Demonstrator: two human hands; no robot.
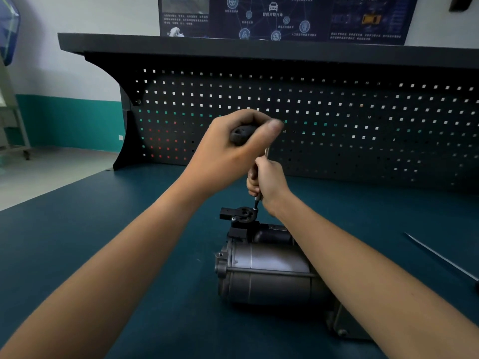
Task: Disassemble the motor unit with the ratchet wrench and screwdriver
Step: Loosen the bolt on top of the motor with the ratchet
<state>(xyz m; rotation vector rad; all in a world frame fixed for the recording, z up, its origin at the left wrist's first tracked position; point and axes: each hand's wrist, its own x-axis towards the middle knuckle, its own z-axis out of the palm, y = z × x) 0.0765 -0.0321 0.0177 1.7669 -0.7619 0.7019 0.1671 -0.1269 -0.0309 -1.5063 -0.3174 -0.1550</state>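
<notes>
Below the curled hold of the right hand (267, 180) on the screwdriver (242, 134) shaft, bearing on a motor unit (267, 270) screw (255, 209); left hand (225, 154) fisted round the handle above (loosening, likely). Next: press down, turn.

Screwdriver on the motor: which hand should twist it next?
Probably the left hand: it wraps the dark handle of the screwdriver, where twisting works. The right hand grips the shaft lower, near the tip on the black bracket of the motor unit, better for steadying.
</notes>
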